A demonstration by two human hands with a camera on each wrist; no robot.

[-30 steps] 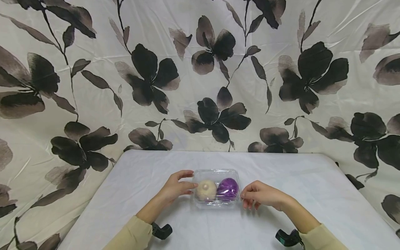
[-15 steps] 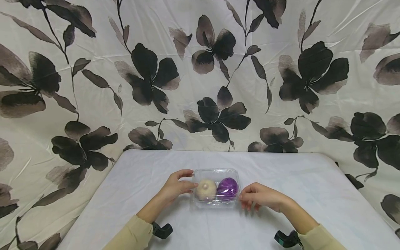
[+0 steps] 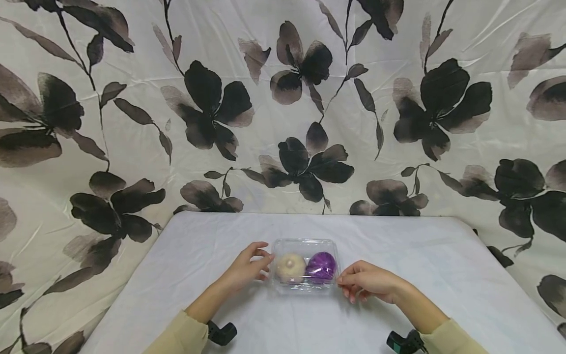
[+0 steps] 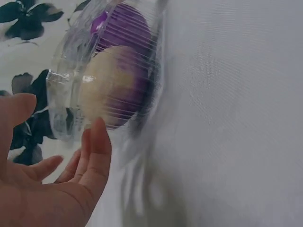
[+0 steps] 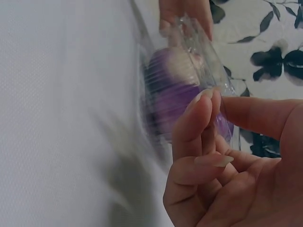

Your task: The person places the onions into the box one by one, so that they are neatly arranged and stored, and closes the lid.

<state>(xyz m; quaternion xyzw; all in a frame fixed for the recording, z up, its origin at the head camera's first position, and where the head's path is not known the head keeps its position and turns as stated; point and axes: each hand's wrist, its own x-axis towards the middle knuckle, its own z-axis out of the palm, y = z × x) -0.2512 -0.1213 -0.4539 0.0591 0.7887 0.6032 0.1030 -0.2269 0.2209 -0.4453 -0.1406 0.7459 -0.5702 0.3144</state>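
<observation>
A clear plastic clamshell box (image 3: 305,246) rests on the white-covered table, its lid down. Inside sit two round items: a cream one (image 3: 291,268) with a small knob on top and a purple one (image 3: 321,267). The left wrist view shows purple on the lower side of the cream item (image 4: 106,85). Just off the box's left side, my left hand (image 3: 246,268) has its fingers spread and relaxed, holding nothing. At the near right edge, thumb and forefinger of my right hand (image 3: 370,282) pinch the box's rim, the other fingers loosely curled below.
The white cloth (image 3: 398,241) covers the whole tabletop. Behind it hangs a pale curtain (image 3: 265,123) with dark flower prints. Black wrist cameras (image 3: 222,333) sit below both wrists, close over the table.
My left hand has let go of the box's left side and drawn back slightly left. My right hand has shifted a little left and nearer, its fingertips now at the rim.
</observation>
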